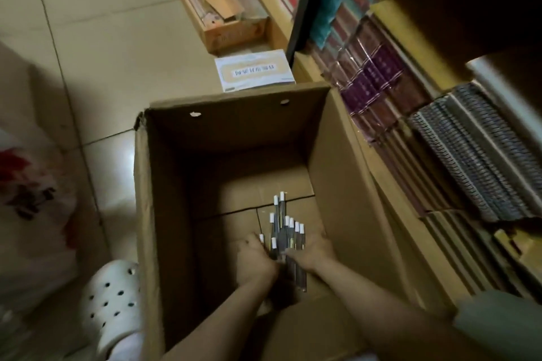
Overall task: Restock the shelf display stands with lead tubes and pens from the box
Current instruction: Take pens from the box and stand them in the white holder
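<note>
Deep inside the cardboard box (234,138) on the floor, the left hand (254,262) and right hand (311,249) clasp one bundle of white-capped lead tubes (286,231) between them; each grip curls round it; shelved notebooks (469,149) stand right.

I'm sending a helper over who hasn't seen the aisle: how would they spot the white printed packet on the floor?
Start at the big open cardboard box on the tiled floor beside the shelves. Just past its far wall lies the flat white packet, with a tan label panel. Beyond it sits a smaller brown carton; the packet alone is white.
</note>
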